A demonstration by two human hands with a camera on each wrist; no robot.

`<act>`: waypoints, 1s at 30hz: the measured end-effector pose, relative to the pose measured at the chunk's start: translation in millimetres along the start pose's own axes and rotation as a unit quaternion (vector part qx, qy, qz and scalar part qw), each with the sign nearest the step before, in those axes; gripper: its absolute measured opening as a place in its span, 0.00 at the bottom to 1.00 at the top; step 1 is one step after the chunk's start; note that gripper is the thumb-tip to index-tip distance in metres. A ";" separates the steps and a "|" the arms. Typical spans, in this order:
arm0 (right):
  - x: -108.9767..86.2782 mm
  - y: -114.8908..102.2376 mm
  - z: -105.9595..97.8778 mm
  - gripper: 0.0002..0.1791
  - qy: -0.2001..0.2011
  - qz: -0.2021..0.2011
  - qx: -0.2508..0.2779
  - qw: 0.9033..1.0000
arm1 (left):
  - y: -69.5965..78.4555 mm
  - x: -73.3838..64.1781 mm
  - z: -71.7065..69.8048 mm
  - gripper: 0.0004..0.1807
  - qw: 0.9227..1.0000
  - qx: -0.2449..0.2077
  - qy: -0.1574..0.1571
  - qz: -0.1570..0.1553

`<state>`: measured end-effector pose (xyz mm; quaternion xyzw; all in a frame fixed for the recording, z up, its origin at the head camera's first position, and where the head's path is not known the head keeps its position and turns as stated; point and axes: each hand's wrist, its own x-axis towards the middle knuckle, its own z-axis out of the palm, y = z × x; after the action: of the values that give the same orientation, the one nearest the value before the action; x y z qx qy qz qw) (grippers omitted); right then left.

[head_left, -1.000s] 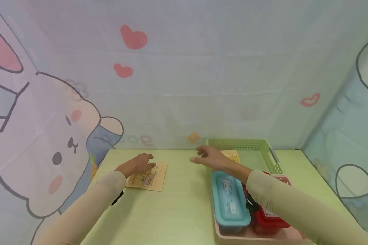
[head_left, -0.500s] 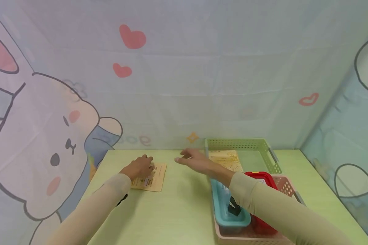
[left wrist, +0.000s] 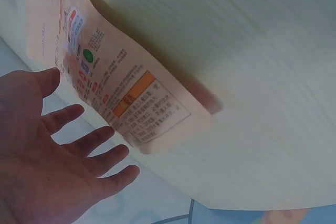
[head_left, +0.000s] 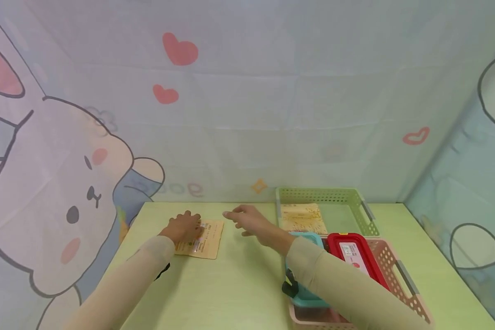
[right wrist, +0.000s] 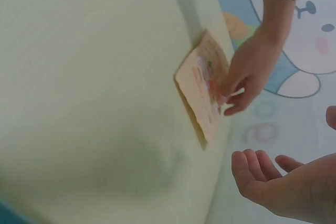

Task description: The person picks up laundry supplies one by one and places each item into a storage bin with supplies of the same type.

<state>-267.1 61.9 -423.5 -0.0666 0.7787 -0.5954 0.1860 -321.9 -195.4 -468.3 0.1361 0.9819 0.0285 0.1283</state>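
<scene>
A flat peach-coloured packet (head_left: 210, 240) printed with small text and coloured marks lies on the table, left of centre. Over its left part is my left hand (head_left: 183, 228); in the left wrist view that hand (left wrist: 58, 156) has spread fingers beside the packet's edge (left wrist: 126, 77), gripping nothing. My right hand (head_left: 251, 223) hovers to the right of the packet, palm toward it, its fingers loosely bent. Nothing is in that right hand (right wrist: 289, 190) in the right wrist view, where the packet (right wrist: 202, 85) lies beyond the fingertips.
At the back right stands a green basket (head_left: 350, 195) with a yellowish packet (head_left: 303, 217) in it. Nearer, a pink basket (head_left: 389, 256) holds a blue-lidded box (head_left: 313, 300), partly behind my right sleeve, and a red-lidded box (head_left: 359, 254). A printed cloth (head_left: 247, 105) hangs behind the table.
My right hand has moved left, from in front of the green basket toward the packet, uncovering the yellowish packet and the red lid. My left hand has shifted slightly; the packet stays in place.
</scene>
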 end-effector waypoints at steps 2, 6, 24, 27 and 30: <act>1.1 3.7 6.4 0.35 0.003 0.008 0.001 1.000 | -2.4 5.4 4.5 0.26 1.000 0.009 0.006 0.003; 0.8 10.0 18.7 0.33 0.002 0.019 0.005 1.000 | -7.1 13.2 6.2 0.22 1.000 0.016 0.009 0.006; 3.9 32.9 66.3 0.13 0.029 0.084 0.015 0.996 | -8.5 6.2 9.1 0.28 0.999 0.015 0.034 -0.017; 2.8 37.8 73.3 0.12 0.037 0.094 0.019 0.995 | -9.2 5.9 11.5 0.32 0.999 0.000 0.028 -0.027; 1.7 42.9 78.5 0.12 0.035 0.099 0.036 0.994 | -8.4 4.2 13.1 0.33 0.999 -0.018 0.015 -0.041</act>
<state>-234.6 2.6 -482.1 0.0383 0.7657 -0.6036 0.2191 -324.6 -202.0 -482.8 0.0925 0.9879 0.0426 0.1169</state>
